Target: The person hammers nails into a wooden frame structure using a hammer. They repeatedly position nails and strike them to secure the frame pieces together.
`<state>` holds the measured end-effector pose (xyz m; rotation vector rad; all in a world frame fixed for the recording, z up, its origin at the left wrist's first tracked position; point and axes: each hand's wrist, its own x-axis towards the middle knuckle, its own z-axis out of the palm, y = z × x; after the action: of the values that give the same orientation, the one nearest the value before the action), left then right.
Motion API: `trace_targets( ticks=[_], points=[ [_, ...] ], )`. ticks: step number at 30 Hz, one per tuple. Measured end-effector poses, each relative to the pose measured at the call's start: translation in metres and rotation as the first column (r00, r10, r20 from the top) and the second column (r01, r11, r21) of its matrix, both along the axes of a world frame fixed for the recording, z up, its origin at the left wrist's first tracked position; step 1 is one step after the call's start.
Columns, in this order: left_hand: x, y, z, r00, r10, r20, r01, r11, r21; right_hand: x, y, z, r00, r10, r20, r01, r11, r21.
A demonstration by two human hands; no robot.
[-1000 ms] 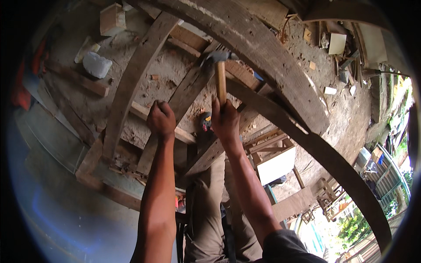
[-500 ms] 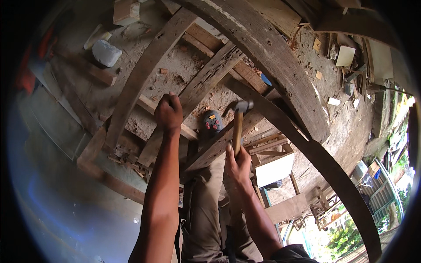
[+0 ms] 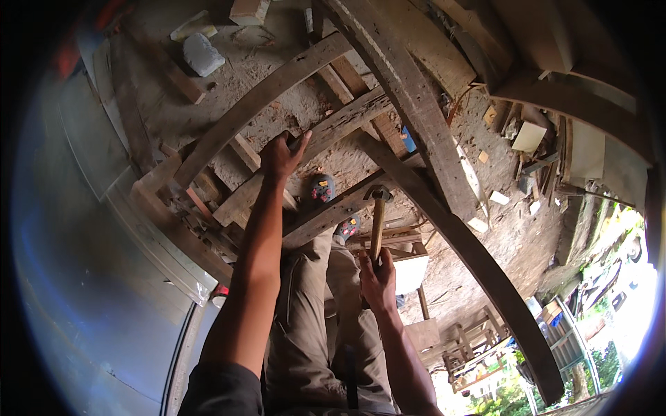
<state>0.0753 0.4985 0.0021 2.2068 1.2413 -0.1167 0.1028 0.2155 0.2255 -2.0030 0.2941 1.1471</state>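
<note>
My right hand (image 3: 379, 283) grips a claw hammer (image 3: 377, 229) by its wooden handle. The hammer's metal head is up, in front of a wooden crosspiece with holes. My left hand (image 3: 282, 158) is closed at a weathered wooden beam (image 3: 347, 128), its thumb along the beam's upper edge; the fingertips are hidden. This beam crosses a frame of old timbers with a curved piece (image 3: 267, 93) on the left. Another curved timber (image 3: 479, 267) runs down past the hammer on the right, and a thick plank (image 3: 409, 90) slants above it.
My feet in dark clogs (image 3: 322, 188) stand among the timbers. A whitish block (image 3: 203, 55) lies on the dusty floor at the far left. Wood scraps (image 3: 529, 137) are piled at the right. A grey sheet surface (image 3: 104, 277) fills the left side.
My left hand has shifted slightly right and its thumb now stretches along the beam. The hammer has come down a little with my right hand. My view has turned and shifted.
</note>
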Motion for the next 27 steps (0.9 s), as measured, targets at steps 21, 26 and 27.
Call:
trace_targets(
  ticks=[21, 26, 27],
  points=[
    [-0.156, -0.207, 0.146, 0.358, 0.925, 0.129, -0.522, 0.313, -0.793, -0.007, -0.086, -0.048, 0.678, 0.705, -0.208, -0.735, 0.654, -0.177],
    [-0.186, -0.308, 0.163, 0.421, 0.905, 0.052, -0.671, 0.35, -0.653, -0.009, -0.058, -0.038, 0.729, 0.294, -0.619, -0.423, 0.903, -0.069],
    [-0.2, -0.327, 0.16, 0.521, 0.846, 0.115, -0.631, 0.472, -0.616, -0.013, -0.056, -0.034, 0.716, 0.225, -0.66, -0.392, 0.913, -0.114]
  ],
)
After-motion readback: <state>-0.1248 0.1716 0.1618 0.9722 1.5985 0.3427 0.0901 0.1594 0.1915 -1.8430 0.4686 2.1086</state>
